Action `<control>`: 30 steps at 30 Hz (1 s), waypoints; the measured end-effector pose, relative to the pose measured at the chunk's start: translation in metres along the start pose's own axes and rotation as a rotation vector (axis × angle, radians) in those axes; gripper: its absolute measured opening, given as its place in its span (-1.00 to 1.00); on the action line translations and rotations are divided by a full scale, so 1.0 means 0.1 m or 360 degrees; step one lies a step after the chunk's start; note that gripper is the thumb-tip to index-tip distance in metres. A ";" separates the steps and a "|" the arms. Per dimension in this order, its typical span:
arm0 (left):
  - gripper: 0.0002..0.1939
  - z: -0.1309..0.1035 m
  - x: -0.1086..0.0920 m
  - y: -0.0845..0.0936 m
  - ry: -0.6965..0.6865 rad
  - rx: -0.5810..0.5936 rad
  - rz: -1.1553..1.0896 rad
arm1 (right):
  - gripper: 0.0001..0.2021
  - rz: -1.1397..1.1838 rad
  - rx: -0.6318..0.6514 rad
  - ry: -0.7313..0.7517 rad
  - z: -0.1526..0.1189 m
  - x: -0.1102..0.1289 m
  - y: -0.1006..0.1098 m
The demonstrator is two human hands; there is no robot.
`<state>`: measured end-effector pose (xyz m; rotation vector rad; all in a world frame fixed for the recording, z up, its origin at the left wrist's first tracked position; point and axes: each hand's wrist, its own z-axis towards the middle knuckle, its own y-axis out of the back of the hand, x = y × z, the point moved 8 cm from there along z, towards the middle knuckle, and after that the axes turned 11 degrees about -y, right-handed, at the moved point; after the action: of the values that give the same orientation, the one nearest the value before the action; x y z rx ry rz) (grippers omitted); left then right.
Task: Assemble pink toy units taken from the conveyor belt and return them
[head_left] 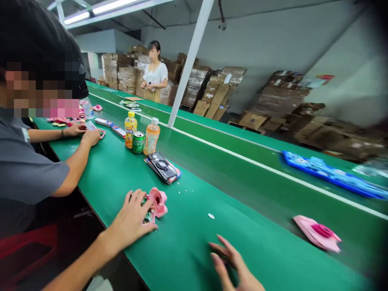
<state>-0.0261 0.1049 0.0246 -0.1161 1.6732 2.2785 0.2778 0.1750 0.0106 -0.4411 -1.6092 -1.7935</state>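
My left hand (pixel 131 216) curls over a pink flower-shaped piece (pixel 159 202) on the green bench, with thumb and fingers around it. Small green and shiny parts show between the fingers; what they are I cannot make out. Lower in the view, my right hand (pixel 235 266) hovers over the bench with its fingers apart and nothing in them. A small white scrap (pixel 211 216) lies beyond it. Farther right, a pink plastic piece with a darker pink centre (pixel 321 232) rests on the green belt.
Beyond my left hand lie a black phone-like thing (pixel 163 165), a yellow-capped bottle (pixel 130 129), a green can (pixel 138 142) and an orange drink bottle (pixel 152 135). A co-worker (pixel 33 161) sits at left, hands on small parts. A blue tray (pixel 330 171) is on the belt; a post (pixel 190 60) rises beyond.
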 end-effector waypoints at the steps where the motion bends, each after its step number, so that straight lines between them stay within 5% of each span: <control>1: -0.26 -0.06 -0.24 -0.09 -0.0018 0.0004 -0.0008 | -0.43 0.0103 0.0119 -0.0036 -0.16 0.19 -0.15; 3: -0.06 -0.18 -0.62 -0.24 -0.0107 0.0023 -0.0076 | -0.35 0.0258 0.0153 -0.0140 -0.34 0.49 -0.27; 5: 0.02 -0.28 -0.78 -0.28 -0.0184 -0.0015 -0.0202 | -0.35 0.0346 0.0168 -0.0218 -0.40 0.62 -0.28; 7: -0.19 -0.33 -0.68 -0.21 -0.0175 -0.0089 -0.0334 | -0.43 0.0411 0.0197 -0.0255 -0.45 0.63 -0.22; 9: -0.45 -0.28 -0.46 -0.11 -0.0152 -0.0073 -0.0435 | -0.47 0.0416 -0.0020 -0.0247 -0.52 0.64 -0.05; 11: -0.52 -0.19 -0.33 -0.06 -0.0265 0.0133 -0.0532 | -0.53 0.0326 -0.0422 -0.0106 -0.63 0.79 0.15; 13: -0.55 -0.12 -0.31 -0.01 -0.0409 0.0354 -0.0622 | -0.66 0.0188 -0.0591 0.0191 -0.70 1.14 0.13; 15: -0.66 -0.06 -0.34 0.04 -0.0484 0.0443 -0.0689 | -0.72 0.0024 -0.0353 0.0395 -0.63 1.51 -0.16; 19: -0.87 -0.04 -0.38 0.04 -0.0392 0.0327 -0.0756 | -0.89 -0.0240 0.0225 0.0235 -0.29 1.73 -0.74; 26: -0.81 -0.21 -0.32 -0.11 0.0048 -0.0026 -0.0911 | -0.90 -0.0003 0.0149 0.0246 -0.20 1.58 -0.73; 30: -0.79 -0.22 -0.31 0.02 -0.0096 -0.0199 -0.0910 | -0.85 0.0062 0.0137 0.0350 -0.26 1.53 -0.71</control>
<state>-0.0004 0.0770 0.0272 -0.4818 1.2567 1.9201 0.1256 0.1106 0.0535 -0.2253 -1.5073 -1.6737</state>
